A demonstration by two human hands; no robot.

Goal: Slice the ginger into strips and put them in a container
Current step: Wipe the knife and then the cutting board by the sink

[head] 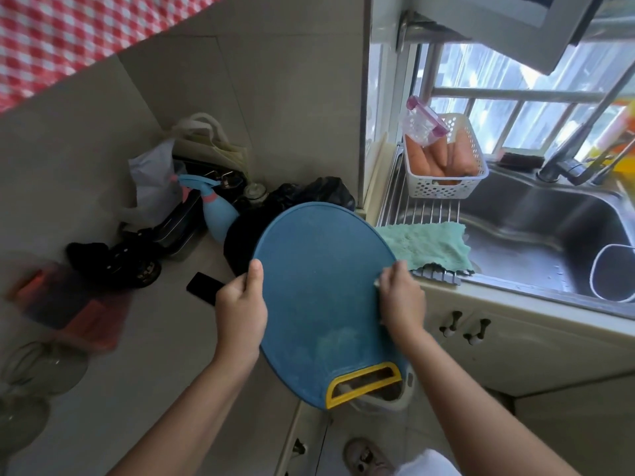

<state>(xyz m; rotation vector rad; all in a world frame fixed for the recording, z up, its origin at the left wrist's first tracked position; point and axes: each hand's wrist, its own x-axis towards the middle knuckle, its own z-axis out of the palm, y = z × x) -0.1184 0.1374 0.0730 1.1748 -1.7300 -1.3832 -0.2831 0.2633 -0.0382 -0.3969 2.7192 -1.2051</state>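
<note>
Holding a round blue cutting board (323, 290) tilted between both hands, apparently lifted off the surface (165, 355).

Ginger: not found in view, so its location cannot be told. A small pale scrap sits under the right fingers (395, 273) at the rim, too small to identify.

Left hand (240, 304): thumb over the board's face, fingers curled behind the left rim, gripping. Right hand (402, 300): curled onto the right rim, gripping likewise. Yellow handle (364, 383) hangs at the low edge, below and between both sets of fingers, unused.

Handling, as judged: the board looks like stiff, light plastic. Its face is dull and possibly damp, so the rim is likely slippery. A two-handed rim hold or the handle slot gives the best purchase. Ginger would be firm, knobbly and prone to roll, so pin it flat side down.

Just beyond the right fingers: green cloth (426, 245) on a wire rack (419, 207), then the sink (549, 214). Farther beyond: white basket (446, 190) of carrots (433, 159).

Left of the left fingers: black phone (204, 286), near. Blue spray bottle (216, 214) lies beyond.
</note>
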